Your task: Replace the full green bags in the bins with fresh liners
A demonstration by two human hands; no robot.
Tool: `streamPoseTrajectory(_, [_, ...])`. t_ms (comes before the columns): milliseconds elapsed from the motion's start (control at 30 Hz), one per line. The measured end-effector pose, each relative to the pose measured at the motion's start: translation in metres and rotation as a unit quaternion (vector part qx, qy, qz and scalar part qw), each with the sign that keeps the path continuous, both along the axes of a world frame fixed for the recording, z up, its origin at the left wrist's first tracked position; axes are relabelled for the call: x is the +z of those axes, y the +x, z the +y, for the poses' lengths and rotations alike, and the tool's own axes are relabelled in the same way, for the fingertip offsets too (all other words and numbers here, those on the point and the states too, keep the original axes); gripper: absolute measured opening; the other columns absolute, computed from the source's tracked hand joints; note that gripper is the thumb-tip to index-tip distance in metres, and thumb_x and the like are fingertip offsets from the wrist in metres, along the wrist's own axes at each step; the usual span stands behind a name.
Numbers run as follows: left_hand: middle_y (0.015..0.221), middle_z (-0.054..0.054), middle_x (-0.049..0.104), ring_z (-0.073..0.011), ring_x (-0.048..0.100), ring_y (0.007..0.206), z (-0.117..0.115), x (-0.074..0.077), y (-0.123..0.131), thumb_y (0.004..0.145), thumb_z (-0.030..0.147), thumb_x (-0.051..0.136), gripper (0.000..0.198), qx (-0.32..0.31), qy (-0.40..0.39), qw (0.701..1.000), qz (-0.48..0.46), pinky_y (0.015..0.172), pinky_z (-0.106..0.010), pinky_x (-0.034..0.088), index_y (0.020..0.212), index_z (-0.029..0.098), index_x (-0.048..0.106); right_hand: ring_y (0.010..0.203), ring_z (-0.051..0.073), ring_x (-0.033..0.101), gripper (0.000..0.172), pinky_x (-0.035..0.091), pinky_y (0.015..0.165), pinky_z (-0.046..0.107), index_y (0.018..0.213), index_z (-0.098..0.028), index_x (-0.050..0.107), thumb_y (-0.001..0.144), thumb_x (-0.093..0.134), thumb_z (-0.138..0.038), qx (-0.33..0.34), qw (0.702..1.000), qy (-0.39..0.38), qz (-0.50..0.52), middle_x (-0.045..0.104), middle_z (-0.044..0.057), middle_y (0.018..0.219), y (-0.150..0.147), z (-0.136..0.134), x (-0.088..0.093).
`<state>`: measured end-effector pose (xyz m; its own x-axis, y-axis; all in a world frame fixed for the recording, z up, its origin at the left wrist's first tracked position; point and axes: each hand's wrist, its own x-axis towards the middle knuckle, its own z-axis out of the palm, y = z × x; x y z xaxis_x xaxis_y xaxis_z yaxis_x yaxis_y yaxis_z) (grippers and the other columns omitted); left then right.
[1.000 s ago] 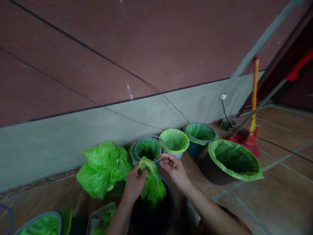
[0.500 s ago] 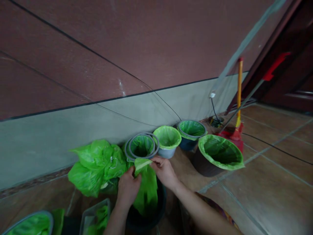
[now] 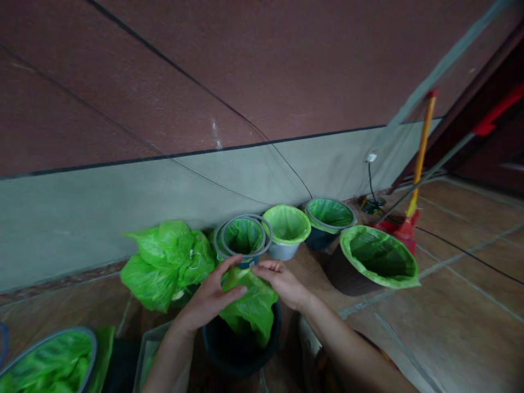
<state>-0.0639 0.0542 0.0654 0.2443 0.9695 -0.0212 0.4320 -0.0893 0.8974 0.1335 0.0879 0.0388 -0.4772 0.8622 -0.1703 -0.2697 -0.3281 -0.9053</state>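
Note:
A green plastic bag (image 3: pixel 249 308) hangs partly unfolded over the mouth of a dark bin (image 3: pixel 210 333). My right hand (image 3: pixel 284 281) pinches the bag's upper edge on the right. On the other side my left hand (image 3: pixel 215 297) is open, its thumb and fingers spread apart against the bag's top left part. The bag's lower end dangles inside the bin's rim. Just beyond my hands stands a bin with grey rings (image 3: pixel 266 245) around its green liner.
Along the wall stand a white lined bin (image 3: pixel 284 251), a dark blue lined bin (image 3: pixel 321 238) and a brown lined bin (image 3: pixel 347 273). A green bag heap (image 3: pixel 164 267) lies left. A lined bin (image 3: pixel 92 355) and a clear tub (image 3: pixel 143 349) are nearer. A red dustpan (image 3: pixel 405 232) sits right.
The green bag has spread from a narrow folded strip to a wider, looser sheet. My left hand's fingers have opened from a pinch. The view has shifted slightly left.

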Motion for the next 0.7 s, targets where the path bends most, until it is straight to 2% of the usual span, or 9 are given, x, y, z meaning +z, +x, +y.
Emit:
streamPoseTrajectory(100, [0.115,-0.008,0.073,-0.0234,0.065,0.109,0.004,-0.002,0.0,0.084,0.037,0.062,0.035,0.009,-0.004,1.0,-0.015,0.101,-0.039,0.049,0.114,0.019,0.066,0.048,0.007,0.046,0.035,0.036,0.05,0.021,0.065,-0.016,0.067,0.073,0.077,-0.049,0.006,1.0,0.005,-0.001,0.059,-0.004,0.056,-0.002,0.001,-0.002])
streamPoseTrajectory(167, [0.108,-0.007,0.074,-0.0215,0.068,0.101,0.005,-0.004,-0.003,0.087,0.035,0.057,0.028,0.013,-0.006,1.0,-0.018,0.093,-0.037,0.053,0.107,0.019,0.068,0.048,0.007,0.048,0.036,0.037,0.051,0.022,0.065,-0.016,0.068,0.072,0.077,-0.05,-0.013,1.0,-0.003,-0.005,0.061,-0.003,0.057,-0.001,0.003,-0.001])
streamPoseTrajectory(233, [0.115,-0.008,0.072,-0.0207,0.068,0.1,0.004,-0.005,-0.006,0.086,0.035,0.058,0.033,0.039,0.011,0.999,-0.013,0.088,-0.036,0.055,0.116,0.02,0.065,0.05,0.008,0.052,0.036,0.04,0.052,0.022,0.068,-0.016,0.07,0.07,0.078,-0.051,-0.028,1.0,-0.01,-0.004,0.064,-0.002,0.06,0.0,0.006,0.001])
streamPoseTrajectory(333, [0.128,-0.01,0.065,-0.0206,0.068,0.1,0.003,-0.009,-0.005,0.079,0.034,0.068,0.056,0.072,0.043,0.996,0.023,0.084,-0.036,0.056,0.132,0.022,0.054,0.051,0.009,0.053,0.038,0.042,0.055,0.023,0.07,-0.015,0.071,0.07,0.078,-0.053,-0.028,1.0,-0.009,0.001,0.066,-0.001,0.063,0.0,0.007,0.003])
streamPoseTrajectory(400, [0.131,-0.011,0.062,-0.021,0.067,0.102,0.003,-0.014,0.001,0.076,0.033,0.072,0.06,0.08,0.09,0.991,0.055,0.088,-0.039,0.056,0.132,0.022,0.052,0.049,0.007,0.049,0.04,0.039,0.052,0.022,0.066,-0.015,0.068,0.07,0.077,-0.054,-0.021,1.0,-0.004,-0.002,0.062,-0.003,0.058,-0.003,0.005,0.002])
streamPoseTrajectory(533, [0.12,-0.01,0.067,-0.0239,0.063,0.111,0.006,-0.025,0.021,0.082,0.029,0.066,0.031,0.129,0.234,0.953,0.143,0.099,-0.045,0.049,0.112,0.02,0.063,0.048,0.005,0.041,0.042,0.032,0.049,0.021,0.06,-0.015,0.064,0.07,0.078,-0.053,-0.029,0.999,0.026,-0.019,0.053,-0.005,0.052,-0.009,0.003,-0.003])
streamPoseTrajectory(633, [0.099,-0.005,0.073,-0.0213,0.066,0.098,0.008,-0.026,0.028,0.088,0.024,0.058,0.014,0.118,0.287,0.933,0.184,0.094,-0.041,0.05,0.099,0.021,0.067,0.049,0.005,0.04,0.041,0.032,0.05,0.021,0.06,-0.015,0.064,0.069,0.079,-0.052,-0.046,0.998,0.036,-0.028,0.053,-0.005,0.053,-0.009,0.006,-0.006])
streamPoseTrajectory(700, [0.092,-0.003,0.073,-0.0194,0.067,0.09,0.009,-0.026,0.025,0.09,0.019,0.053,0.015,0.112,0.3,0.926,0.2,0.091,-0.039,0.051,0.095,0.021,0.067,0.049,0.006,0.042,0.041,0.033,0.051,0.022,0.06,-0.015,0.065,0.068,0.079,-0.053,-0.05,0.998,0.03,-0.035,0.055,-0.004,0.054,-0.007,0.008,-0.006])
